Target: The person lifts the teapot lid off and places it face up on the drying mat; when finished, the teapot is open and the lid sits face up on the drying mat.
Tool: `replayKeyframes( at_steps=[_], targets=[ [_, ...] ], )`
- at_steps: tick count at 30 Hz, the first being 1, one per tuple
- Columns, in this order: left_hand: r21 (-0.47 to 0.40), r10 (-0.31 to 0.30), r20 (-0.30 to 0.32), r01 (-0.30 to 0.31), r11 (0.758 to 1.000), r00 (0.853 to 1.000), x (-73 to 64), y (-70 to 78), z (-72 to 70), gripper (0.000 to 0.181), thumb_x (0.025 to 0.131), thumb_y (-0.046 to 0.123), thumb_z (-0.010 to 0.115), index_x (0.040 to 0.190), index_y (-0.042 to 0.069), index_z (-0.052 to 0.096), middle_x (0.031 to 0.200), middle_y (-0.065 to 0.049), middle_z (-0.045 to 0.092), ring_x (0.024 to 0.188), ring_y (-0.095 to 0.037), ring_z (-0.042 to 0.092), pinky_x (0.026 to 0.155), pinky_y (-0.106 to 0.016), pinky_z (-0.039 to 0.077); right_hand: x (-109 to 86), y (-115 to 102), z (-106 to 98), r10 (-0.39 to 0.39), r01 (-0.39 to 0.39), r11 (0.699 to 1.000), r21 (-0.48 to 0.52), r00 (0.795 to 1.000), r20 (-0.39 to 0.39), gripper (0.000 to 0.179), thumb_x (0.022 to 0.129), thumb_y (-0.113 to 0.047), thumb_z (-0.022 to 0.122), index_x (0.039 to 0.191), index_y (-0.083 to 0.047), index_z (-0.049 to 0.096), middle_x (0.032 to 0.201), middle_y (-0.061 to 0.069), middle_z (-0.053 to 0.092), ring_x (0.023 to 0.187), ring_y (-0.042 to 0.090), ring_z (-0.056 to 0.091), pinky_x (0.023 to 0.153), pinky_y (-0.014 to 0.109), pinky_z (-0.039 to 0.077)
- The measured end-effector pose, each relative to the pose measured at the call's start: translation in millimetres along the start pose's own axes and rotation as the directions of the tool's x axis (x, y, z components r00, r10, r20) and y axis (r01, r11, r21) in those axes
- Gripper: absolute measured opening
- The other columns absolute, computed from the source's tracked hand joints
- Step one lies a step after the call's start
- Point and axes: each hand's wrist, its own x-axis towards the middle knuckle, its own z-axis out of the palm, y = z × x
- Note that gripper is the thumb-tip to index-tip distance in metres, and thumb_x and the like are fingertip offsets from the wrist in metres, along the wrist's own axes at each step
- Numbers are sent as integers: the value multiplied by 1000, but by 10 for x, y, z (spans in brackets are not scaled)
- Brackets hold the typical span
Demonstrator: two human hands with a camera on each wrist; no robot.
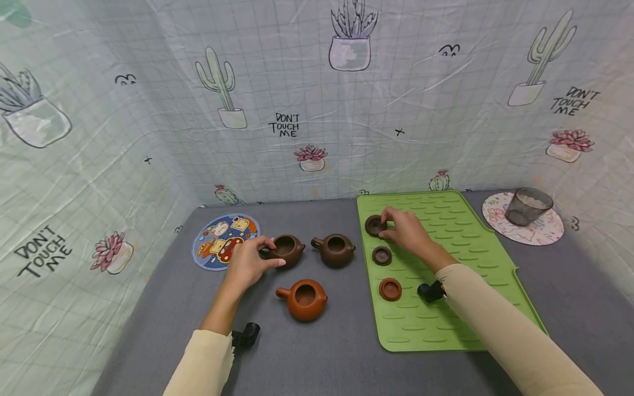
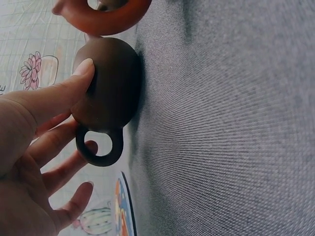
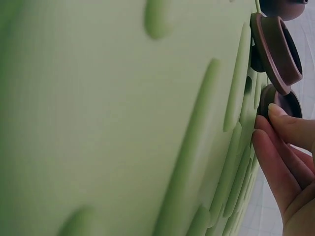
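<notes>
My left hand (image 1: 245, 264) holds a dark brown clay teapot (image 1: 295, 256) by its body. In the left wrist view the thumb presses the side of this teapot (image 2: 110, 88), above its ring handle, with the other fingers behind. A second dark brown teapot (image 1: 337, 259) stands to its right, and an orange-brown teapot (image 1: 306, 312) sits nearer; both are lidless. My right hand (image 1: 408, 234) pinches the rim of a dark teapot lid (image 1: 373, 226) at the green mat's far left. Another dark lid (image 1: 382, 256) and a reddish lid (image 1: 391, 290) lie upturned below it.
The green ridged mat (image 1: 436, 324) covers the table's right part. A round cartoon mat (image 1: 205, 258) lies at the back left. On a pink floral round mat (image 1: 542, 234) at the back right stands a smoky glass (image 1: 526, 212). Printed cloth (image 1: 317, 93) walls the table.
</notes>
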Motion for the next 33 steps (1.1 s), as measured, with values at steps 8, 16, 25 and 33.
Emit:
replayKeyframes(
  at_steps=[8,16,25,33],
  targets=[
    [3,-7,0,7,1000,1000,4,1,10,35,74,33,91,101,16,75,116,-6,78,110,-32,68,100,-51,44,-13,0,-10,16,-16,1000,23,1000,-1,33,87,-13,81,108,-6,56,124,25,72,124,45,64,82,48,53],
    [7,3,-8,-3,1000,1000,7,-12,16,35,74,33,92,100,16,75,113,-6,79,109,-32,69,99,-51,46,-42,9,-32,25,-25,999,35,1000,-4,37,86,-15,83,109,-6,56,124,21,72,127,44,63,95,55,55],
    [47,28,-18,-27,999,999,-1,-10,24,34,74,34,91,99,17,75,109,-6,79,103,-33,70,91,-49,50,-115,23,-84,1,0,1000,24,1000,-24,46,85,-20,84,119,-4,57,127,22,69,114,43,68,91,54,56],
    [71,75,11,-76,995,997,-37,-8,-4,45,77,38,89,113,15,74,117,-11,77,107,-35,70,90,-51,53,-237,-19,-257,41,-41,999,0,999,-8,65,91,-39,78,141,-5,52,142,24,61,121,45,64,97,57,54]
  ],
)
